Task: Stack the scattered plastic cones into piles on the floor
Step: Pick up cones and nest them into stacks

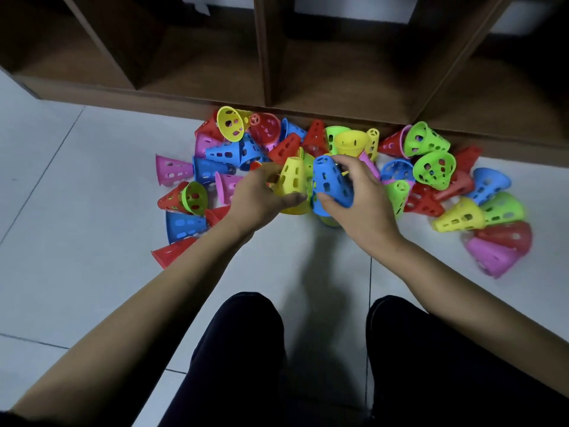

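Right, both hands are busy. My left hand [258,198] has its fingers curled round a yellow cone [292,180], thumb lying across the wide lower end and the narrow tip pointing away from me. My right hand [363,204] is wrapped over a blue cone [331,183], clamped on its perforated wall with the tip tilted toward the yellow one. The two cones are just beside each other, close to touching, out beyond my knees [240,349] and over the pale floor [92,211]. Under the blue one I glimpse a rim or two, but I can't tell whether that's a pile begun. The step, I reckon, is nesting one into the other: line up the two tips on one axis, bring the wide mouth squarely over the narrow end, and let it slide until it seats. Go easy on the squeeze, since thin walls like these probably flex and the holes could catch an edge. Then set the pair down upright, clear of the clutter. Round my hands the loose ones lie every which way, from a pink cone [172,169] on the left, past a red cone [315,138], to a green cone [434,169] on the right, heaped against the foot of the brown shelf unit [264,72]. Most of the job looks ahead of me.
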